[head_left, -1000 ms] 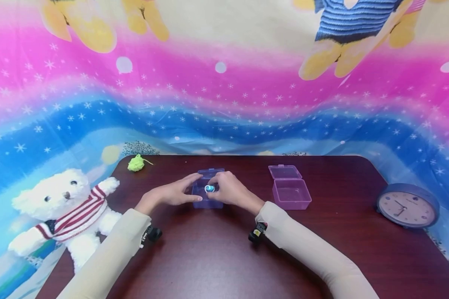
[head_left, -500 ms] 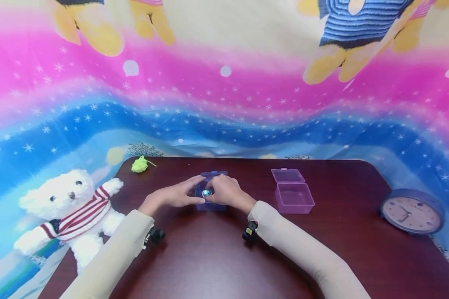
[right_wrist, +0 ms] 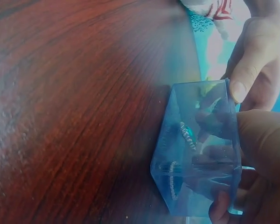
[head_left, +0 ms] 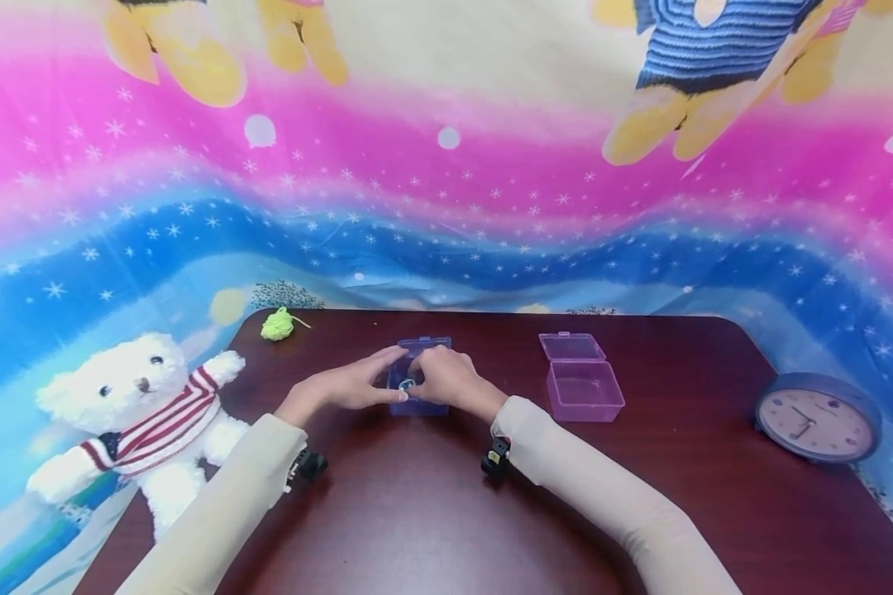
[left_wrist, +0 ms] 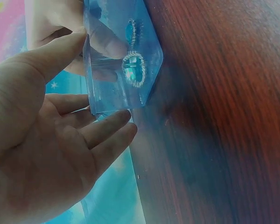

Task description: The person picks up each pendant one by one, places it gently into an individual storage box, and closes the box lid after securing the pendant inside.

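Note:
A translucent blue box (head_left: pixel 426 408) with its lid (head_left: pixel 430 341) raised stands between my hands. My right hand (head_left: pixel 450 376) reaches into it with bent fingers. An oval turquoise jewel (left_wrist: pixel 134 70) with a sparkling beaded rim is at the tips of its thumb and fingers, low inside the box. Another small sparkling piece (left_wrist: pixel 132 31) shows through the wall beside it. My left hand (head_left: pixel 342 387) is spread around the box's left end, its thumb at the near rim and its loosely extended fingers by the end wall.
To the right stands a pink box (head_left: pixel 586 392) with its lid raised. A round clock (head_left: pixel 818 420) is at the table's right edge. A white teddy bear (head_left: pixel 149 413) sits at the left, and a ball of yellow-green yarn (head_left: pixel 277 325) lies at the back left.
My right hand has moved the turquoise jewel left and down into the blue box, where my thumb now partly hides it in the head view. The left hand keeps its place by the box.

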Demonstrator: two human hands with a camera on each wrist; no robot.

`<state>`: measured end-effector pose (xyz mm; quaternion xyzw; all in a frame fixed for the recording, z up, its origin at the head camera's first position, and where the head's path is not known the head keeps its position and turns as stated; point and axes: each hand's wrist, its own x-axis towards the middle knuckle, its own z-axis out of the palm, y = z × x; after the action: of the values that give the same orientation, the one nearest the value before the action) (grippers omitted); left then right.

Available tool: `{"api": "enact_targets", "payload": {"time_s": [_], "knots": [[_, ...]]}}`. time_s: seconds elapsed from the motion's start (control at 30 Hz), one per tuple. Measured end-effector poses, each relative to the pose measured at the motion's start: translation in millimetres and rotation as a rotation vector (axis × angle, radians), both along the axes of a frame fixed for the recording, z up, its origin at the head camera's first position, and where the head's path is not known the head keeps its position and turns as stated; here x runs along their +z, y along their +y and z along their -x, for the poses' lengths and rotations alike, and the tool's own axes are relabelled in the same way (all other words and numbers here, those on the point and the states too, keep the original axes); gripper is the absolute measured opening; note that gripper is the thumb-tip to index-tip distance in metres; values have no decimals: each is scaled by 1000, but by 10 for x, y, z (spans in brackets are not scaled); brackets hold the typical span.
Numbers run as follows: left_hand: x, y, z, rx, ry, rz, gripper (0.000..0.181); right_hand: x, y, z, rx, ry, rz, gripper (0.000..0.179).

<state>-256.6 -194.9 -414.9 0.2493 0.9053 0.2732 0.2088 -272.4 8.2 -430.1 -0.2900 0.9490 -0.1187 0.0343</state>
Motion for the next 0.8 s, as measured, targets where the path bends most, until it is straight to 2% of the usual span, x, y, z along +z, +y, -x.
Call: {"api": "enact_targets", "payload": {"time_s": [0.2,0.37,0.5,0.6,0.7,0.8], "knots": [[-10,17,2,-2,10,10,86,52,98,-35,29,71,37,34],[1,13,1,7,22,22,85,296,357,-176,34,117,92,37],[8,-11,3,28,23,14,87,550,712,-366,43,131,146,36],[12,-23,5,35,31,22,90,677,1064,-532,76,132,186,35],[16,-18,6,30,57,33,96,703,1459,-711,97,127,201,32],[38,27,13,41,137,-15,96,645,1844,-897,61,115,178,28]]}}
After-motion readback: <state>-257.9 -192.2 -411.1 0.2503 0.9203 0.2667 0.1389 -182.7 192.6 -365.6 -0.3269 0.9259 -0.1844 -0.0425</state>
